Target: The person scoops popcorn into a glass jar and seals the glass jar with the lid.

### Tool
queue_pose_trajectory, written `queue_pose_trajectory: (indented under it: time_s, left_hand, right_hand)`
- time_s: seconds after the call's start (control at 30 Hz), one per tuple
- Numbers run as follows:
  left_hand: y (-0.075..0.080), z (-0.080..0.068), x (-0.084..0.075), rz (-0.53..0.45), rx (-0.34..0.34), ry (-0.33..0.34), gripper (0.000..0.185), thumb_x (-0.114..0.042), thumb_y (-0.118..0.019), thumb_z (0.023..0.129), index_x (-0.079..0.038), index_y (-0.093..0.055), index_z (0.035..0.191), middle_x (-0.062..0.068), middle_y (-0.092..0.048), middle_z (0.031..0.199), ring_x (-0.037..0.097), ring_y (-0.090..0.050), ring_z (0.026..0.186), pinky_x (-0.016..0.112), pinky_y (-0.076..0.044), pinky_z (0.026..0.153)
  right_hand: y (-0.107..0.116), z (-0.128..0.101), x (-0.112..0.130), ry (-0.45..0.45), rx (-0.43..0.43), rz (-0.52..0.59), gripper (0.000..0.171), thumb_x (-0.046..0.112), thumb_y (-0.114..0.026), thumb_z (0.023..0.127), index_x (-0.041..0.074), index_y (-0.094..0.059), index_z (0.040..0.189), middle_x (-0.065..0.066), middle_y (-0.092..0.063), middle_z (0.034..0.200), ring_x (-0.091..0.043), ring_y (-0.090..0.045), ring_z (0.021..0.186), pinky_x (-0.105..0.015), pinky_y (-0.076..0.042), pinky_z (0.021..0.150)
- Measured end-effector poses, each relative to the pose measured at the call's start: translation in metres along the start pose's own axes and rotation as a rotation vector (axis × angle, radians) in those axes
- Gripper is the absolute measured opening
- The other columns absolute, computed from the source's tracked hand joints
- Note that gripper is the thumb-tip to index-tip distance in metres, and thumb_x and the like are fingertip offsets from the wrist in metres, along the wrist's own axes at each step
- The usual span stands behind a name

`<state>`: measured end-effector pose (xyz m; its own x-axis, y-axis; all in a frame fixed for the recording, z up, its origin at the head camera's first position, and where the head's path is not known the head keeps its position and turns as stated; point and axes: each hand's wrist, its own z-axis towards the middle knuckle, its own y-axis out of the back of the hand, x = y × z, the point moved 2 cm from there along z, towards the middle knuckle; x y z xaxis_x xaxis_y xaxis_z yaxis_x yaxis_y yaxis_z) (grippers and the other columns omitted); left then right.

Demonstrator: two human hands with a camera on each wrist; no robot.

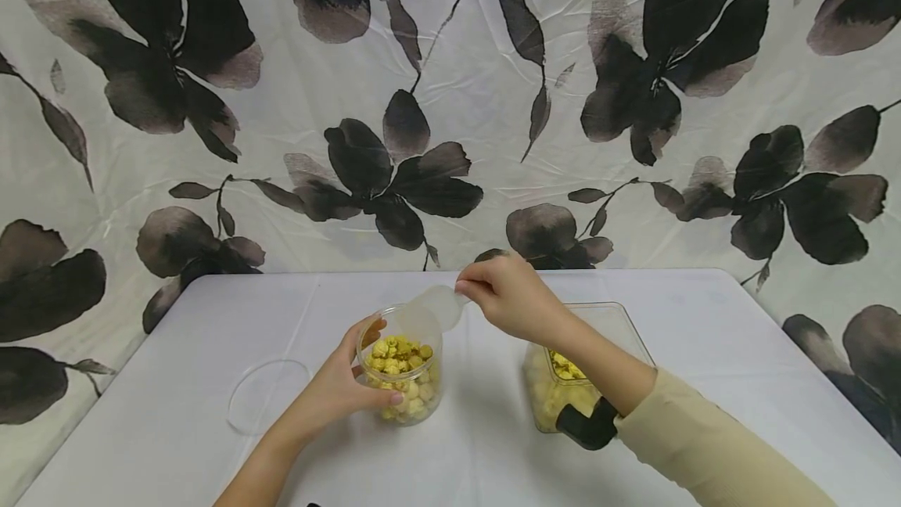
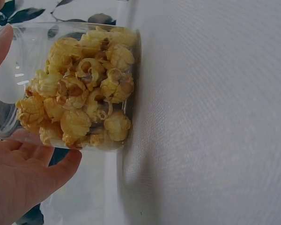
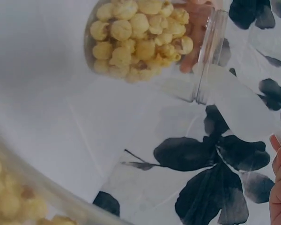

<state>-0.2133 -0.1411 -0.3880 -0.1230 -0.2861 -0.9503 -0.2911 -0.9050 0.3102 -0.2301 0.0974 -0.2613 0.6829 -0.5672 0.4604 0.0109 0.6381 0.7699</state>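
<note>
Popcorn (image 1: 397, 357) fills the lower part of a clear round jar (image 2: 84, 89), which tilts slightly. My left hand (image 1: 334, 390) grips this jar from the left, thumb at the front and fingers round the far side. Between its thumb and fingers, my right hand (image 1: 510, 296) pinches the end of a translucent white scoop (image 1: 428, 310). The scoop slants down to the left, its broad end overlapping the jar's open mouth. In the right wrist view the scoop (image 3: 239, 105) reaches into the jar's rim, and no popcorn shows on it.
Beneath my right forearm stands a clear square container (image 1: 542, 405) with more popcorn, its near part hidden by the arm and a black wrist strap (image 1: 591, 425). A clear round lid (image 1: 267, 399) lies left of the jar on the white table (image 1: 479, 460). Behind hangs a floral cloth (image 1: 493, 100).
</note>
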Motion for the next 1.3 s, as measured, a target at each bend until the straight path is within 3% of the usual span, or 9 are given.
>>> queue_pose_trajectory:
  time_s: [0.07,0.13,0.4,0.53,0.9,1.1,1.3]
  left_hand:
    - [0.0,0.0,0.0,0.001,-0.002,-0.002,0.103,-0.017,-0.086,0.062,-0.017,-0.024,0.144,0.009,-0.028,0.148,0.028,-0.021,0.137,0.056,-0.021,0.106]
    - [0.0,0.0,0.0,0.001,-0.005,-0.004,0.103,-0.017,-0.086,0.062,-0.017,-0.024,0.144,0.009,-0.028,0.148,0.029,-0.02,0.137,0.056,-0.021,0.106]
    - [0.0,0.001,0.001,0.003,-0.003,-0.017,0.101,-0.017,-0.086,0.063,-0.019,-0.025,0.144,0.007,-0.028,0.148,0.029,-0.02,0.137,0.056,-0.021,0.106]
    - [0.0,0.0,0.001,0.005,-0.005,-0.019,0.102,-0.017,-0.086,0.063,-0.019,-0.024,0.144,0.007,-0.027,0.148,0.029,-0.02,0.137,0.056,-0.021,0.106]
    - [0.001,0.0,0.002,0.014,-0.006,-0.044,0.104,-0.017,-0.085,0.064,-0.015,-0.02,0.145,0.011,-0.024,0.149,0.032,-0.019,0.137,0.058,-0.023,0.104]
    - [0.007,0.001,-0.004,0.009,-0.004,-0.064,0.109,-0.015,-0.085,0.064,-0.011,-0.014,0.147,0.013,-0.024,0.149,0.03,-0.021,0.136,0.059,-0.022,0.104]
    - [0.014,0.002,-0.014,0.069,0.002,-0.118,0.109,-0.015,-0.085,0.064,-0.01,-0.015,0.147,0.01,-0.021,0.151,0.029,-0.016,0.139,0.056,-0.026,0.103]
  right_hand:
    - [0.001,-0.001,-0.001,0.012,-0.01,0.001,0.009,0.005,-0.064,0.087,0.003,-0.07,0.082,0.0,-0.058,0.065,-0.007,-0.042,0.054,-0.024,-0.041,0.055]
    - [0.002,-0.003,-0.004,-0.032,0.0,0.035,0.01,0.005,-0.063,0.088,0.003,-0.07,0.082,0.002,-0.055,0.063,-0.008,-0.042,0.054,-0.024,-0.04,0.054]
    - [0.011,-0.011,-0.029,-0.45,0.093,0.419,0.018,0.009,-0.053,0.095,-0.004,-0.066,0.092,-0.003,-0.049,0.061,-0.012,-0.035,0.051,-0.023,-0.031,0.048]
    - [0.017,-0.016,-0.04,-0.575,0.107,0.569,0.024,0.011,-0.049,0.097,-0.009,-0.063,0.102,-0.002,-0.049,0.063,-0.008,-0.035,0.049,-0.018,-0.027,0.046]
    - [0.027,-0.025,-0.054,-0.633,0.129,0.799,0.026,0.012,-0.047,0.098,-0.01,-0.058,0.106,0.0,-0.049,0.063,-0.006,-0.032,0.046,-0.017,-0.023,0.044]
    - [0.031,-0.03,-0.059,-0.647,0.138,0.894,0.02,0.01,-0.046,0.098,0.002,-0.063,0.093,0.0,-0.05,0.063,-0.006,-0.033,0.045,-0.017,-0.024,0.043]
    - [0.037,-0.034,-0.063,-0.656,0.132,0.926,0.022,0.009,-0.045,0.098,0.009,-0.065,0.089,0.001,-0.05,0.063,-0.006,-0.033,0.045,-0.017,-0.025,0.044]
